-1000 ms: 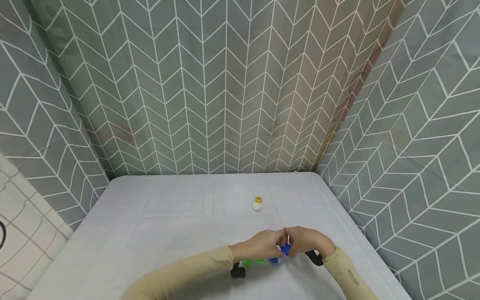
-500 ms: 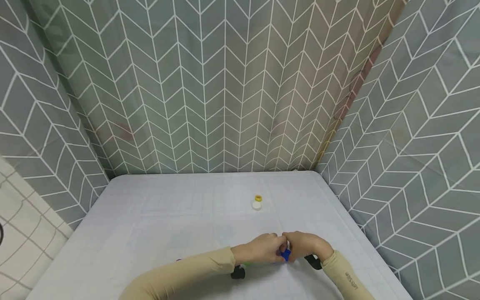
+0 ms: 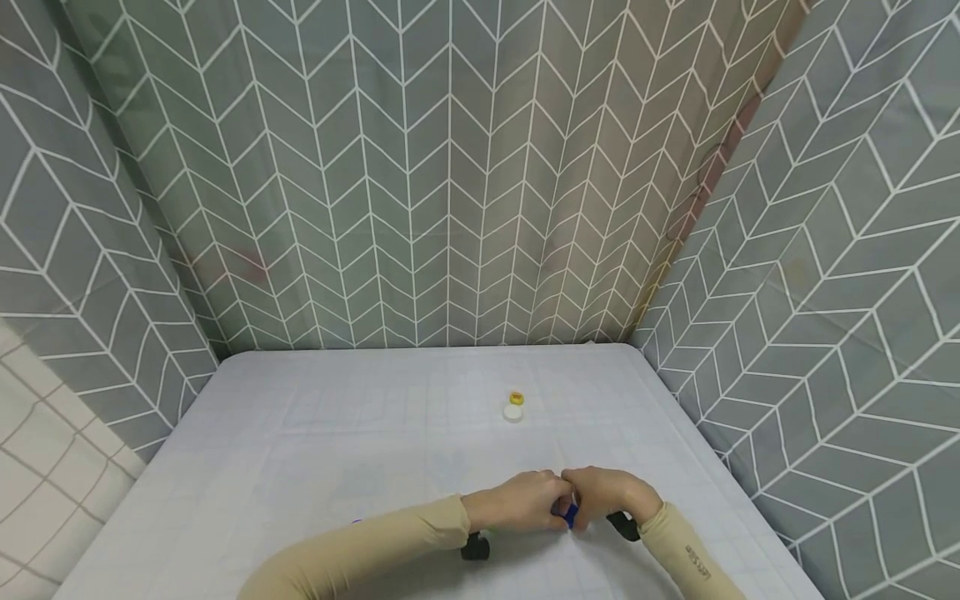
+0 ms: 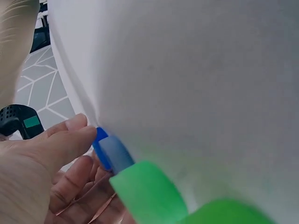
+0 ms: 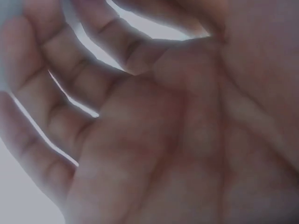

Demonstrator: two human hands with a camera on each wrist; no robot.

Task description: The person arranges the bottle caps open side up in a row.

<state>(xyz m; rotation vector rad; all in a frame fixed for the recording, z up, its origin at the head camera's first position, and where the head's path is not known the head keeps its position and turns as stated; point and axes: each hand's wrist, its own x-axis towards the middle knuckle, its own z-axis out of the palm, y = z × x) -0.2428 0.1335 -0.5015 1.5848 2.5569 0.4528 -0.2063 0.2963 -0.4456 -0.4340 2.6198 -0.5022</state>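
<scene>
Both hands meet low over the table at the head view's lower right. My left hand [image 3: 525, 500] holds a blue plastic cap [image 3: 571, 515] from the left, its fingers curled. From the other side my right hand [image 3: 603, 492] pinches at the same blue cap, thumb and fingertips pointing down. In the left wrist view the blue cap [image 4: 100, 148] is right against a paler blue cap [image 4: 117, 153], with a green cap [image 4: 149, 191] beside it and another green cap [image 4: 226, 214] at the bottom edge. Only palm and fingers fill the right wrist view; the cap is hidden there.
A yellow cap [image 3: 517, 398] and a white cap [image 3: 513, 412] lie farther back on the white-covered table [image 3: 360, 417]. A small bluish-purple edge [image 3: 357, 522] peeks out behind the left sleeve. Patterned grey curtains [image 3: 420, 183] enclose the table.
Both hands have come down slightly toward the table with the blue cap between them. The pale blue and green caps, visible earlier below the left hand, are now mostly covered in the head view.
</scene>
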